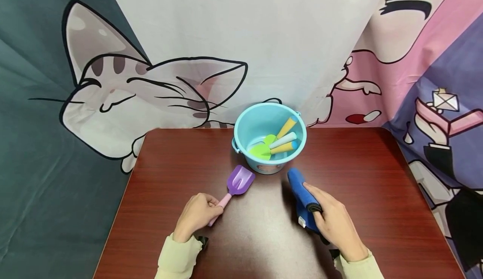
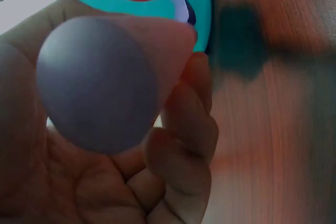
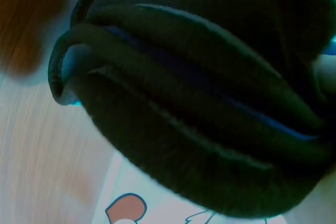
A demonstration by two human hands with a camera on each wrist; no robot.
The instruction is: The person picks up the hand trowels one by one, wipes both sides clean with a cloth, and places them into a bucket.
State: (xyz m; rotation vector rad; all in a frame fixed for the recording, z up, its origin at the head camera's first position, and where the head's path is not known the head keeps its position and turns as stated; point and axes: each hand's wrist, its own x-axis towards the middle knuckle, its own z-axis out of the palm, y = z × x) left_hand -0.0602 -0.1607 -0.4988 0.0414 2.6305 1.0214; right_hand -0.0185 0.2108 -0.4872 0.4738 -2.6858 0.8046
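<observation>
My left hand (image 1: 198, 213) pinches the pink handle of a toy shovel (image 1: 240, 180). Its purple scoop points away from me, toward the bucket. In the left wrist view the handle's rounded end (image 2: 97, 85) fills the foreground, with curled fingers (image 2: 184, 129) beside it. A folded blue cloth (image 1: 300, 189) with a dark edge and a small white tag is gripped in my right hand (image 1: 339, 220). Dark folds of this cloth (image 3: 173, 114) take up most of the right wrist view and hide the fingers there.
A light blue bucket (image 1: 246, 128) stands at the table's far edge, in front of a cartoon-printed curtain (image 1: 294, 40). Inside it lie several toy tools (image 1: 284, 145) with green heads and yellow or pale blue handles. Both hands work over the reddish-brown wooden table (image 1: 158, 178).
</observation>
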